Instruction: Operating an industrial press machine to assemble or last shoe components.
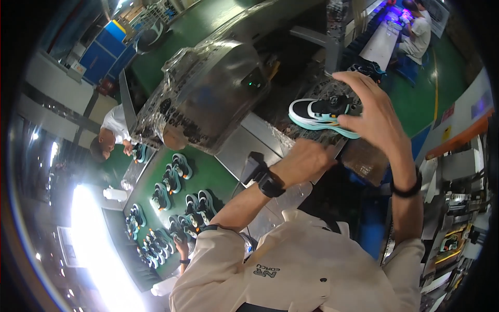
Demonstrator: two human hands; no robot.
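A sneaker (306, 115) in white, black and turquoise rests on the plastic-wrapped machine surface in front of me, its toe toward the left. My right hand (377, 112) arches beside its heel end with thumb and fingers spread apart; the thumb overlaps the shoe in view, and I cannot tell whether it touches. Nearer to me, below the shoe, my left hand (306, 162) is closed with its back upward. The curled fingers hide whatever may be inside them. Beyond my right hand lies another dark shoe (368, 70), partly covered by it.
A plastic-wrapped metal machine (213, 93) with a small green light stands left of the shoe. Several sneakers (171, 179) sit in rows on a green table (156, 218) at lower left, where another person's hand (181, 247) reaches in. Co-workers sit at far left and top right.
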